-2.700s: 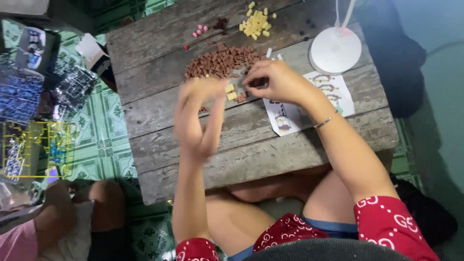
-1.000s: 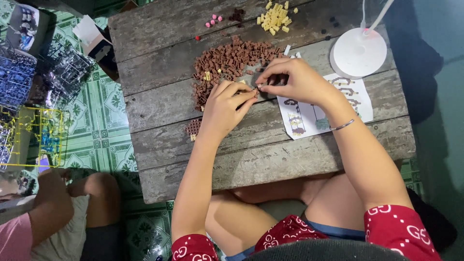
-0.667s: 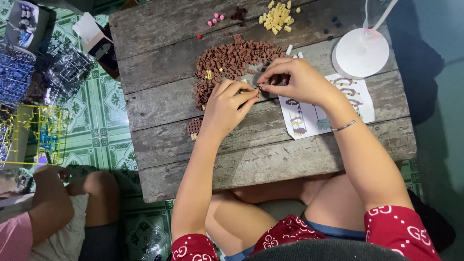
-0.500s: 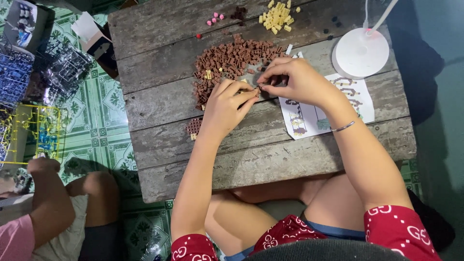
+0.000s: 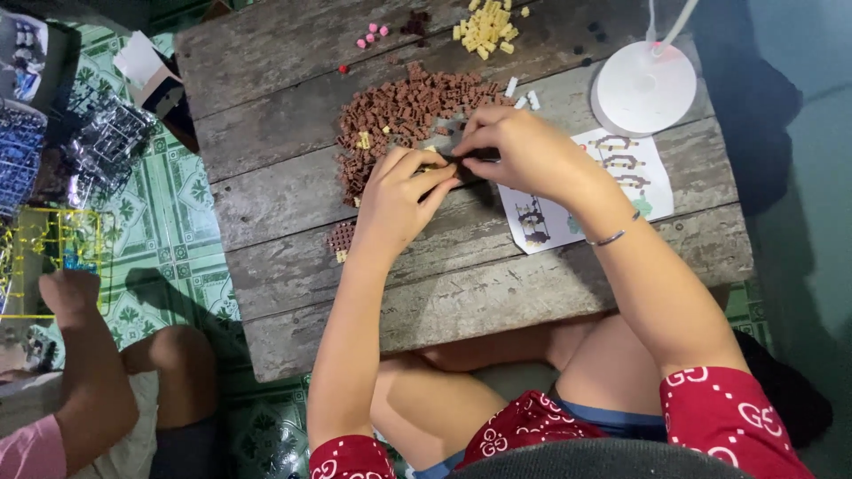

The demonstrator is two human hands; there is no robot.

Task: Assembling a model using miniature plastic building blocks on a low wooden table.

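Observation:
My left hand (image 5: 397, 200) and my right hand (image 5: 524, 151) meet over the middle of a weathered wooden table (image 5: 461, 275). Together they pinch a small dark brick assembly (image 5: 461, 162) between the fingertips; most of it is hidden by my fingers. Just behind my hands lies a heap of small brown bricks (image 5: 399, 111), with a few yellow ones mixed in. A printed instruction sheet (image 5: 612, 186) lies under my right wrist, which wears a thin metal bracelet (image 5: 608, 238).
A pile of yellow bricks (image 5: 484, 27) and a few pink ones (image 5: 371, 34) lie at the far edge. A white round lamp base (image 5: 643, 84) stands at the right. A small brown built piece (image 5: 340, 238) sits left. Another person (image 5: 80, 372) sits on the green tiled floor at the left.
My left hand came down from a raised, blurred position to join the right hand at the small assembly. Over the last second both hands stay nearly still. The other person's arm shifted at the left.

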